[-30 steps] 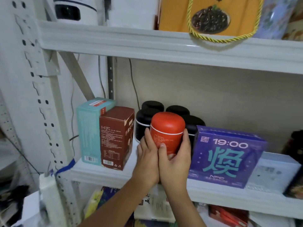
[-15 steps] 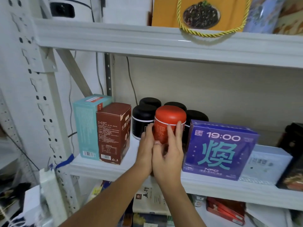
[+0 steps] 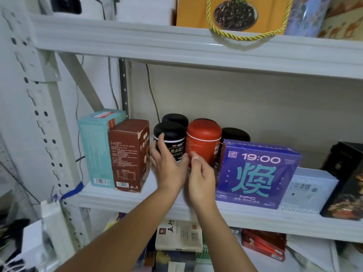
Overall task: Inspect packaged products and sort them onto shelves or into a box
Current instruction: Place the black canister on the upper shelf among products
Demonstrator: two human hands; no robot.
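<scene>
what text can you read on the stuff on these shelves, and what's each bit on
"19:00", a large "焕" and "NFC": front of the purple box.
"原品12": label of the front black canister, partly hidden by the left hand.
"五行": white package on the shelf below.
Red canister, brown box, teal box, pale box: print and barcodes too small or blurred to read.

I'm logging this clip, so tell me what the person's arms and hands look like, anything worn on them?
Both forearms are bare up to the frame edge, with no sleeves in view. The left hand and right hand wear no gloves, and no rings, watch or bracelet show on the fingers and wrists that are visible.
</scene>
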